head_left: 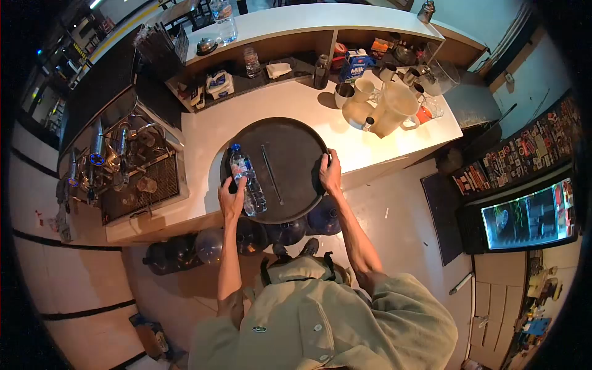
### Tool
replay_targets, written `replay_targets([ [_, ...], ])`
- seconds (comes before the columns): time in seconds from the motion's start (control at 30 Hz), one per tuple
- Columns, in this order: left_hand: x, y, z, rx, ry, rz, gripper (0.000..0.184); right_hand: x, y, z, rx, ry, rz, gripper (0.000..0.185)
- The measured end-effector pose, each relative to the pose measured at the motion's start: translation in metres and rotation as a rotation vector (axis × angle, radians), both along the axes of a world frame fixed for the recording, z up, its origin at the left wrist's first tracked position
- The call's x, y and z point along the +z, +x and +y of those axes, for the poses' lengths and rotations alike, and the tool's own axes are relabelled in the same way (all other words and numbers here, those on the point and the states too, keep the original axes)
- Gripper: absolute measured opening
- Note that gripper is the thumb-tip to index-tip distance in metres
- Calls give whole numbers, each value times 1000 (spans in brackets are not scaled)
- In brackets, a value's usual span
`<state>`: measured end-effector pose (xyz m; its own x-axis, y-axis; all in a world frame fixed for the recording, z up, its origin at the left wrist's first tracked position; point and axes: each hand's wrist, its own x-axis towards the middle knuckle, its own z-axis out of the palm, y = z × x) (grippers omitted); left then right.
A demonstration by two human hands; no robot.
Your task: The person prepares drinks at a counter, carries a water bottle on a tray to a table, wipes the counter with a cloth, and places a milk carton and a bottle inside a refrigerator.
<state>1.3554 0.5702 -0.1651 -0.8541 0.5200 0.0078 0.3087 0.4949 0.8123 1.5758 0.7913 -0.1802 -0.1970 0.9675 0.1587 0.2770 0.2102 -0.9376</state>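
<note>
- Tray (299,176): round, dark, at the counter's (213,123) front edge, near rim projecting past it; whether it rests on the surface, cannot tell.
- Right hand (330,174): fingers closed on tray's right rim.
- Left hand (232,198): fingers partly curled at left rim, thumb against bottle (253,188); whether it grips either, cannot tell.
- Bottle: lying on tray's left half, blue cap toward counter's back edge.
- Thin stick (271,174): on tray, just beside bottle.
- Milk carton (354,65): near counter's back edge, right half.
</note>
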Motion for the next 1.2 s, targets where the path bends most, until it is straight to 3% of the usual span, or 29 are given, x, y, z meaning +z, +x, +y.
replay_targets([
  [0.17,-6,7,-20,-40,134,-74,79,0,18,-9,27,8,-42,23],
  [0.23,12,17,-33,-71,50,-101,81,8,30,-18,56,8,-18,21],
  [0.4,-5,38,-60,-11,263,-131,68,25,55,-39,72,22,-25,17],
  [0.63,48,78,-95,48,230,-83,62,48,57,-54,225,-22,-43,20],
  [0.77,42,94,-124,200,201,47,55,54,45,-66,312,-14,-34,19],
  [0.87,45,97,-155,181,261,65,50,68,38,-87,379,-50,-34,17],
  [1.0,72,124,-196,275,290,65,46,79,29,-122,474,-49,-48,17],
  [1.2,76,172,-288,459,337,18,43,66,24,-194,656,75,33,26],
])
